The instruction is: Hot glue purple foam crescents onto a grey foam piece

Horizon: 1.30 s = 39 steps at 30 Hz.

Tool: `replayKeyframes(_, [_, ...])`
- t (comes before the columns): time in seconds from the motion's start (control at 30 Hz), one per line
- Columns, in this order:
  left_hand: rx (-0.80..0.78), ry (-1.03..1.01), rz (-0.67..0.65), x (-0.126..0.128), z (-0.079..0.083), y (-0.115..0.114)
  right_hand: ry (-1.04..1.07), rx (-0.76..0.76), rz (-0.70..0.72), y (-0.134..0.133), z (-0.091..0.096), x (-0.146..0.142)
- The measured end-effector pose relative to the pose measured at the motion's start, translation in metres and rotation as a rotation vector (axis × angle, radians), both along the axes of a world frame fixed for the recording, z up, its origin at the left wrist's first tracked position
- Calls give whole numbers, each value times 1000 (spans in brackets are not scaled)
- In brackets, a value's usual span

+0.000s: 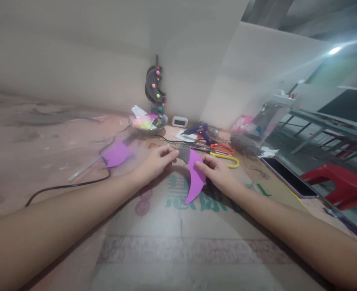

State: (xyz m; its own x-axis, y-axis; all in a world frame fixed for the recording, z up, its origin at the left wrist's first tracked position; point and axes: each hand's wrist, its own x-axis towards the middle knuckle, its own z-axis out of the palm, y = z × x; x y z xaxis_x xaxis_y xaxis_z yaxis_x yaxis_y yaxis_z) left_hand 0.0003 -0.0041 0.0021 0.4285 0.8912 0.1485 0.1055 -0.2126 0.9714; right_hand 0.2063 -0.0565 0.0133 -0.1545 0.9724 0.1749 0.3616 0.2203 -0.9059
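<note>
Above a printed cardboard sheet [172, 226], both hands hold a purple crescent-shaped piece [196, 180] whose upper end is covered in grey yarn [183, 154]. My left hand [158, 161] pinches the grey end between thumb and fingers. My right hand [215, 170] grips the purple part at its right edge, thumb on the front. The crescent's bare tip points down toward the cardboard. Another purple piece [117, 154] lies to the left, beyond my left forearm, near a clear glue stick [83, 168].
Behind the hands lie orange-handled scissors [222, 148], yellow-handled scissors [231, 161], a blue glue gun [201, 131] and a grey yarn ball [243, 144]. A bowl of scraps [148, 123] and a small white clock [179, 121] stand near the wall. A phone [289, 176] lies at right. A black cord [66, 186] crosses the left.
</note>
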Motion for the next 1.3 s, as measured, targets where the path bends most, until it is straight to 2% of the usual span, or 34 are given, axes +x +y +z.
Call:
replayKeyframes(0.37, [6,27,-91,1,-3,1,-5,-23,-37,2,-1,2])
replayKeyframes(0.6, [0,-4,2,-1,0,0,1,-48,-17,-1,2,0])
replayKeyframes(0.77, [61,-36,50,0,-4,5,-114,-58,10,1,3,2])
replayKeyframes(0.93, [-47,-191,115,1,-6,12,-103,-189,9,1,4,2])
replayKeyframes(1.1, [-53,-278,111,2,-4,10,-15,-226,11,3,-2,2])
replayKeyframes(1.3, [0,-240,84,2,-4,8,-38,-216,21,3,-1,0])
